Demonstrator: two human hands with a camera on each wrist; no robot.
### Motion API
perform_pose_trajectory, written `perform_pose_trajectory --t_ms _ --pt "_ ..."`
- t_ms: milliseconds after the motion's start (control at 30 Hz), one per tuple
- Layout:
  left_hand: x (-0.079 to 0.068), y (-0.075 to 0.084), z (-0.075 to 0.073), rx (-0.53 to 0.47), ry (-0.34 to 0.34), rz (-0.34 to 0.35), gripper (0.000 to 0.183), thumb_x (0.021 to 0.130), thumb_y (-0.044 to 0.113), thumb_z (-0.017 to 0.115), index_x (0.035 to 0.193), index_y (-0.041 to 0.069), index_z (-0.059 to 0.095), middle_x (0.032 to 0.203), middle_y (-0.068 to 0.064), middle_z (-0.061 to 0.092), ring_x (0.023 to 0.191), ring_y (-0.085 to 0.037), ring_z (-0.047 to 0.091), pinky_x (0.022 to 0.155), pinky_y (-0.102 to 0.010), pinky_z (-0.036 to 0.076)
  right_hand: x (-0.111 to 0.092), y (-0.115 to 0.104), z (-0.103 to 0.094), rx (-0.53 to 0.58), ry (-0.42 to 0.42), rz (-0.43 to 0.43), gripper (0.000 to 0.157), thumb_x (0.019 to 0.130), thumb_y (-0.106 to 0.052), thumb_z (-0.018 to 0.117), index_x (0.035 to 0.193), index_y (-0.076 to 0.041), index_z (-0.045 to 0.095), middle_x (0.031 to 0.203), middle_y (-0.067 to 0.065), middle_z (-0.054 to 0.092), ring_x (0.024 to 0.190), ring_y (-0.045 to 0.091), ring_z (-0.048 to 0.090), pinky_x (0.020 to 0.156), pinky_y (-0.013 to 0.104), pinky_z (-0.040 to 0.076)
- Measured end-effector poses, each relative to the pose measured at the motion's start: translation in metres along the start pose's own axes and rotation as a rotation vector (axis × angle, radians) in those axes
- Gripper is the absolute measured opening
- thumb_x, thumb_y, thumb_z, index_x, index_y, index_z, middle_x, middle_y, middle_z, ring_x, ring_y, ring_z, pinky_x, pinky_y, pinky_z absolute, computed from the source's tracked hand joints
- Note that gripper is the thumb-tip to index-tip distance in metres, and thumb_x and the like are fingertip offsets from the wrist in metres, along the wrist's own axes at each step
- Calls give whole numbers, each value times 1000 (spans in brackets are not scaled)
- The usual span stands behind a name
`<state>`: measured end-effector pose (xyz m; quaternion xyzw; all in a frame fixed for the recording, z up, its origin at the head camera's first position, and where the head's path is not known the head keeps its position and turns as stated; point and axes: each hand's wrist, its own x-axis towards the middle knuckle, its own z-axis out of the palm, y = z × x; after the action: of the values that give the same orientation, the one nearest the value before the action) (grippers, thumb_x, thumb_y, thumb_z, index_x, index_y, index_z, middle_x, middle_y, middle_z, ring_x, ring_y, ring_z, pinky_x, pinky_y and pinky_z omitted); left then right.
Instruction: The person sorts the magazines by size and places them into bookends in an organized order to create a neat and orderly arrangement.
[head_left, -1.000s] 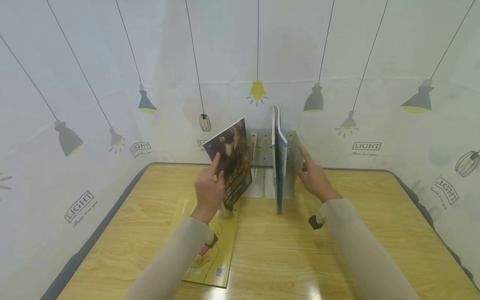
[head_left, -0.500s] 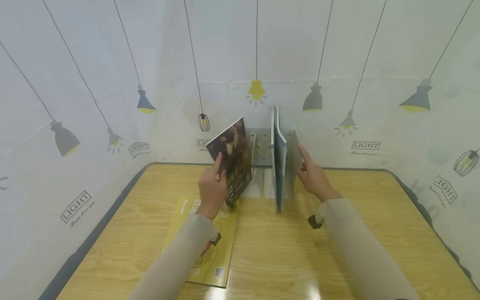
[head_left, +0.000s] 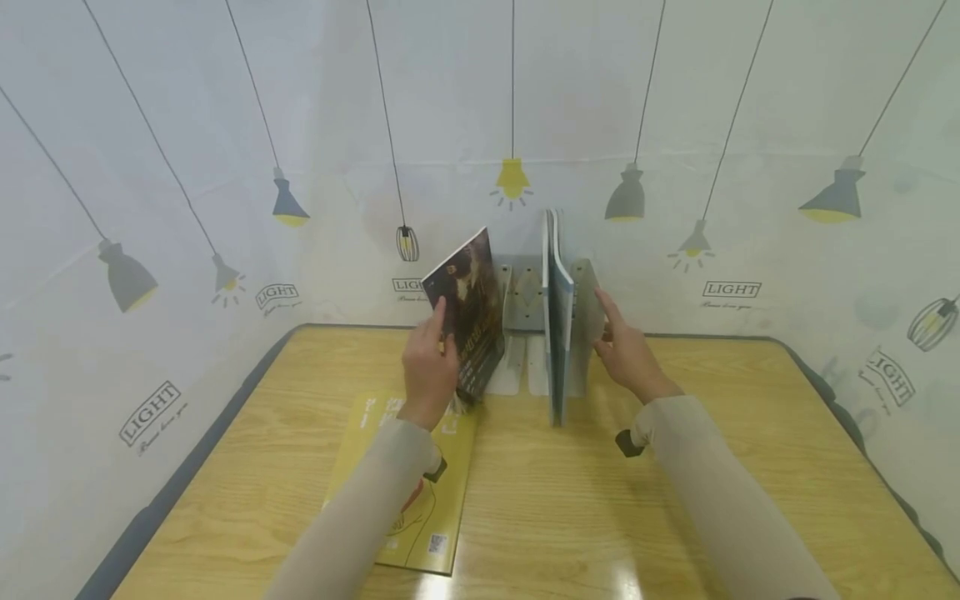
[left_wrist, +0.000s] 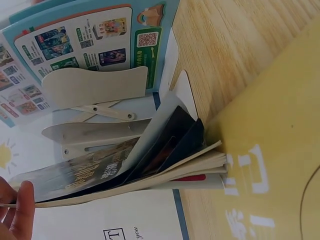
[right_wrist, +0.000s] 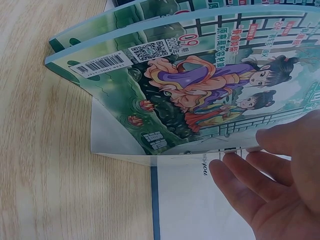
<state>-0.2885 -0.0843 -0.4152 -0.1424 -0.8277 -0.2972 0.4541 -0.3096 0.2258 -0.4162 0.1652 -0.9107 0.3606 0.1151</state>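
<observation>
My left hand (head_left: 431, 367) pinches a dark-covered magazine (head_left: 474, 321) by its edge, the thumb on one side and fingers on the other. The magazine stands tilted, its pages partly fanned at the lower end, beside the left plates of a white metal folding bookend (left_wrist: 100, 87). Two thin blue-green magazines (right_wrist: 200, 85) stand upright in the right part of the bookend. My right hand (head_left: 633, 358) pinches the bookend's outer right plate (head_left: 588, 325) at its edge. In the right wrist view, thumb and fingertips meet at that plate.
A yellow magazine (head_left: 442, 517) lies flat on the wooden table (head_left: 570, 508), partly under my left forearm. Behind the bookend rises a pale curtain (head_left: 450, 100) printed with lamps, close to the table's back edge.
My left hand has moved slightly right and forward, bringing the dark magazine closer to the bookend and a little more upright. The right hand keeps its place on the plate.
</observation>
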Motion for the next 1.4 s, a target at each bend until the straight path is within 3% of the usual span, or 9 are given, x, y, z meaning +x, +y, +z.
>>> perform_pose_trajectory --t_ms 233,533,733,1000,1400 --pt "1 1 0 -4 -29 -36 60 84 -6 64 142 4 50 92 -14 52 75 -24 52 65 -33 52 -1 0 0 5 -6 13 88 92 5 59 157 -20 6 110 35 61 91 44 64 71 50 55" --pt "5 2 7 -5 13 -3 61 82 -9 63 141 3 50 90 -15 51 74 -26 51 66 -35 50 -1 0 1 1 -8 15 89 92 6 59 157 -22 5 108 34 62 91 44 64 70 49 55" --pt "5 2 10 -25 38 -18 60 83 -10 63 140 2 50 89 -14 49 73 -25 50 64 -34 50 0 -1 2 8 0 8 89 91 6 60 157 -21 7 109 35 61 91 45 64 70 49 55" --pt "5 -1 9 -24 24 -46 59 85 -7 64 142 3 49 91 -14 49 74 -24 51 64 -32 51 1 -2 1 -1 1 19 90 90 6 60 157 -22 7 105 33 62 89 44 63 72 51 54" --pt "1 -7 7 -81 -4 -23 59 86 -5 65 142 5 49 95 -14 50 79 -24 54 68 -29 54 0 1 0 -6 -5 14 90 91 6 59 157 -21 5 107 35 62 92 46 63 75 53 54"
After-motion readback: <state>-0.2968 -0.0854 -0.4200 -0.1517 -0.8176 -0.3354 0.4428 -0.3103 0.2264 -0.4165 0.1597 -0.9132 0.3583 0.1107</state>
